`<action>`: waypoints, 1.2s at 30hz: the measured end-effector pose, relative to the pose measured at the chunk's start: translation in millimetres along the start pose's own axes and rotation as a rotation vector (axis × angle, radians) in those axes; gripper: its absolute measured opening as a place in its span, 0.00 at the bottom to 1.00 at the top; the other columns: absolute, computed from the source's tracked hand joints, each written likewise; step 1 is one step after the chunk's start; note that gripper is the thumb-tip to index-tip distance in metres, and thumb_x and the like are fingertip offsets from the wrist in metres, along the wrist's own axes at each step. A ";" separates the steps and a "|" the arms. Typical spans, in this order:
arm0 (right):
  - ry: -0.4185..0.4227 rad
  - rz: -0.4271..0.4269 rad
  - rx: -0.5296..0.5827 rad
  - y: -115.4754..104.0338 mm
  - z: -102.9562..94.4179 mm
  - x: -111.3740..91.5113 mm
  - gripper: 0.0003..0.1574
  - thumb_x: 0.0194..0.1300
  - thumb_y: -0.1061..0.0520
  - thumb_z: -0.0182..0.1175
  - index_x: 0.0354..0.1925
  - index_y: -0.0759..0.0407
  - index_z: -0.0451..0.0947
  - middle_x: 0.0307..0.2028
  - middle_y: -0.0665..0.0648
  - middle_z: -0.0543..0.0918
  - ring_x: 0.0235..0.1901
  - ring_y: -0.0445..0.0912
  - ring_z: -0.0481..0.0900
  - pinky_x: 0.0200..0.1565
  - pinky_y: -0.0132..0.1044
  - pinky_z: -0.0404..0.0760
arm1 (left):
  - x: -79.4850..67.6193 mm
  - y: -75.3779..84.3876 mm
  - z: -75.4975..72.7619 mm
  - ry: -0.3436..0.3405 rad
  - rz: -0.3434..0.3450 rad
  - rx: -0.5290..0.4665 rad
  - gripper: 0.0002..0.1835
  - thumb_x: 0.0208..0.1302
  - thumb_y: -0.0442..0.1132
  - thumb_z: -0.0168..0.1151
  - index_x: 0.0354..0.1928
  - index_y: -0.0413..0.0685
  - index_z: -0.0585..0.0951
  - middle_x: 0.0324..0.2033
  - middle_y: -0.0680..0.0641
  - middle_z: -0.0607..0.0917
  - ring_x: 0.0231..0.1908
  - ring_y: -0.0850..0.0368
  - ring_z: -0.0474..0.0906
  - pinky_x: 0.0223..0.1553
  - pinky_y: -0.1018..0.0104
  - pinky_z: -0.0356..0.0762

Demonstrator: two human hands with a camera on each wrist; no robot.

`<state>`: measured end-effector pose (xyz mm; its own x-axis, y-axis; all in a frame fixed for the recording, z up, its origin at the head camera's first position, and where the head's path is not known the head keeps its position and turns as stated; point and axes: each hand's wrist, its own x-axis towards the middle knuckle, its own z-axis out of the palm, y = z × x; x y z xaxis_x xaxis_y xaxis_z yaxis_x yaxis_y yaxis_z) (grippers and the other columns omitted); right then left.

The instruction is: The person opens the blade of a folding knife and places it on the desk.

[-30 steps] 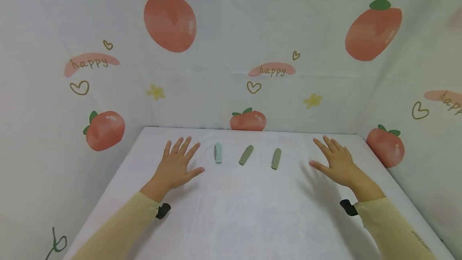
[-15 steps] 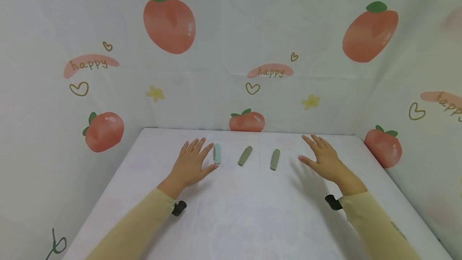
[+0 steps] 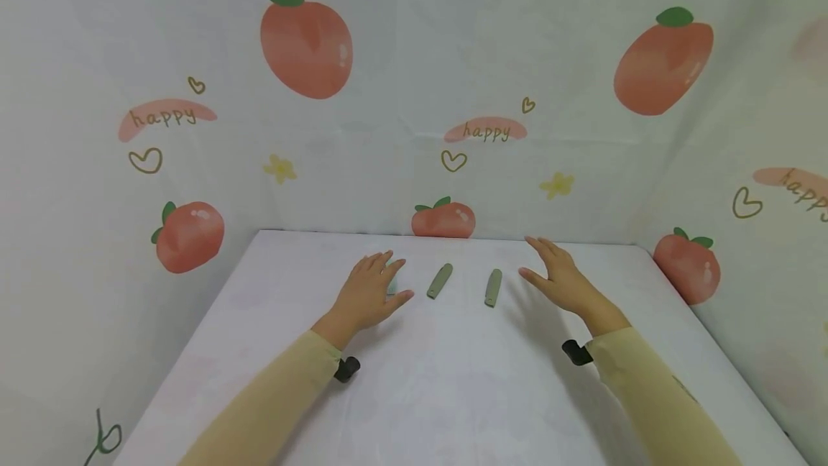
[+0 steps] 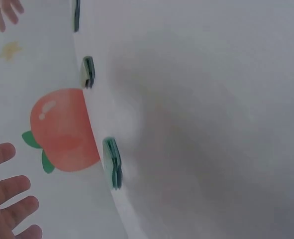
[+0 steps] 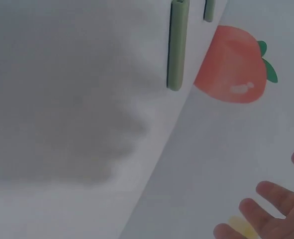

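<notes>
Three slim, folded handle-shaped pieces with rounded ends lie on the white table. The leftmost, mint green [image 4: 113,163], is partly hidden in the head view by my left hand [image 3: 366,293], whose spread fingers hover in front of it. To its right lies a slanted olive-green piece [image 3: 440,281]. Another olive-green piece [image 3: 494,288] is farther right and shows large in the right wrist view. My right hand [image 3: 560,283] hangs over the table to the right of that one, fingers extended and holding nothing. I cannot tell exactly what kind the pieces are.
The white tabletop [image 3: 440,380] reaches back to a cloth backdrop [image 3: 388,56] printed with red fruit, hearts and "happy". More of this cloth stands at both sides. A small black device [image 3: 347,369] sits at my left wrist, and a similar black device [image 3: 577,352] at my right.
Both hands have moved inward. The left has come right until it covers part of the mint piece, and the right has come left toward the rightmost olive-green piece. All three pieces stay put.
</notes>
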<state>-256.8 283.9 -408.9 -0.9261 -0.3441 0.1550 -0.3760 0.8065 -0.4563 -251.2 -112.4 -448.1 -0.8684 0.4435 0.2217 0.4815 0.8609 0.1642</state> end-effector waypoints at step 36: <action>-0.022 0.071 0.013 18.6 49.6 54.8 0.27 0.74 0.52 0.58 0.61 0.70 0.74 0.53 0.72 0.77 0.51 0.64 0.77 0.54 0.59 0.74 | 62.0 90.8 48.2 -0.065 0.015 -0.139 0.25 0.74 0.57 0.53 0.63 0.50 0.77 0.60 0.48 0.79 0.60 0.50 0.75 0.60 0.54 0.72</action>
<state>-313.0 256.2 -452.4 -0.9493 -0.2968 0.1031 -0.3091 0.8231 -0.4764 -267.0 5.3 -465.8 -0.8644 0.4755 0.1635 0.5027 0.8130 0.2938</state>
